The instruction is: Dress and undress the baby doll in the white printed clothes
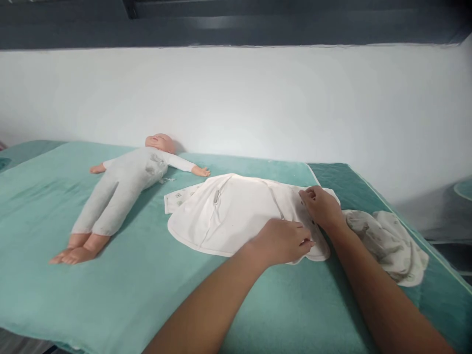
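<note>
White garment (228, 214) lies flat mid-surface (110, 295), doll (121, 189) at its 9, crumpled cloth (387, 243) at its 4. Long axis runs roughly 9–3, rounded end toward 8. Left hand (282, 242) and right hand (321, 206): both grips closed, pinching the 3 o'clock edge. I'd keep the fabric flat, taut and edges aligned.

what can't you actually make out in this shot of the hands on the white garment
All in the head view:
1. The grip of the left hand and right hand on the white garment: the backs of the hands hide the fingertips and the fabric under them.
2. The print on the crumpled cloth: too small.
3. The doll: its own body hides its back.
4. Both elbows: cut off by the bottom edge.
</note>
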Demonstrator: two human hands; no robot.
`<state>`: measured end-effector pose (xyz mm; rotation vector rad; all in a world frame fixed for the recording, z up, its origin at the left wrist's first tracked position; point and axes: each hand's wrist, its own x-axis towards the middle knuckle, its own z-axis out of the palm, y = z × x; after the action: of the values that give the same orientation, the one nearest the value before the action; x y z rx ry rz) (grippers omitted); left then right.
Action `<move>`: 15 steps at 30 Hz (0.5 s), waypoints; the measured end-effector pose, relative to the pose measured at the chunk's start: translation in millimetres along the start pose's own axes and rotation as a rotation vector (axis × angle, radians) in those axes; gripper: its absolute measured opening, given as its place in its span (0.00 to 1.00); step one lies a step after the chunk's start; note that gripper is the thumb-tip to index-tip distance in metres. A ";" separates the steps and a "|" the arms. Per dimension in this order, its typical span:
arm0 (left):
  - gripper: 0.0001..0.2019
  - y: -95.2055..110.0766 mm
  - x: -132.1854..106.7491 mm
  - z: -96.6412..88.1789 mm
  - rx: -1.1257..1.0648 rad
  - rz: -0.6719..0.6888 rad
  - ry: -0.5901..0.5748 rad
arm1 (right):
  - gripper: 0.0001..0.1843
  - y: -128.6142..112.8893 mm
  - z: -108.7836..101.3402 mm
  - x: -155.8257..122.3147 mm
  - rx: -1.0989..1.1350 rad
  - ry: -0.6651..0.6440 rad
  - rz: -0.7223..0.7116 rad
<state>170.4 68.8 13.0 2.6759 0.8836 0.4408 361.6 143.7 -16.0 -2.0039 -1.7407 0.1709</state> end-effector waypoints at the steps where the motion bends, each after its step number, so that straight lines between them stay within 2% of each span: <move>1: 0.16 0.3 0.0 1.5 0.016 0.040 0.024 | 0.24 2.5 -4.2 -4.0 -0.051 -0.041 0.028; 4: 0.18 3.4 0.8 6.4 0.048 0.148 0.084 | 0.25 2.1 -12.4 -15.4 -0.133 -0.118 0.055; 6: 0.17 5.6 1.0 8.7 0.055 0.166 0.078 | 0.26 -1.1 -14.3 -19.6 -0.154 -0.149 0.045; 11: 0.17 7.1 -0.4 5.8 0.042 0.102 0.029 | 0.24 1.4 -16.1 -17.9 -0.072 -0.203 0.015; 15: 0.17 7.5 -1.4 -0.1 0.028 0.041 -0.005 | 0.26 8.6 -22.3 -16.3 0.067 -0.330 0.001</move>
<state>173.2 62.1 15.5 2.7238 0.8401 0.4336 375.2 121.4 -3.6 -2.0151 -1.8996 0.5822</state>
